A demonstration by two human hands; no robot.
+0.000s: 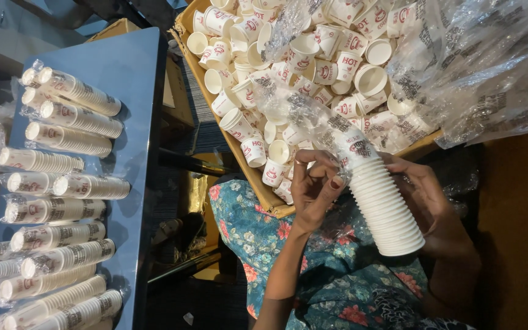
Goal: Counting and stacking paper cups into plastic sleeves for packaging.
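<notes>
My right hand is wrapped around a tall stack of white paper cups, holding it from behind and below. The stack's upper end sits inside a clear printed plastic sleeve that trails up over the box. My left hand is beside the stack, its fingertips pinching the edge of the sleeve near the top cups. Both hands are above my lap, which is covered in blue floral fabric.
An open cardboard box heaped with several loose printed paper cups stands just beyond my hands. Crumpled clear plastic bags lie at the upper right. On the left, a blue table carries several wrapped cup stacks in rows.
</notes>
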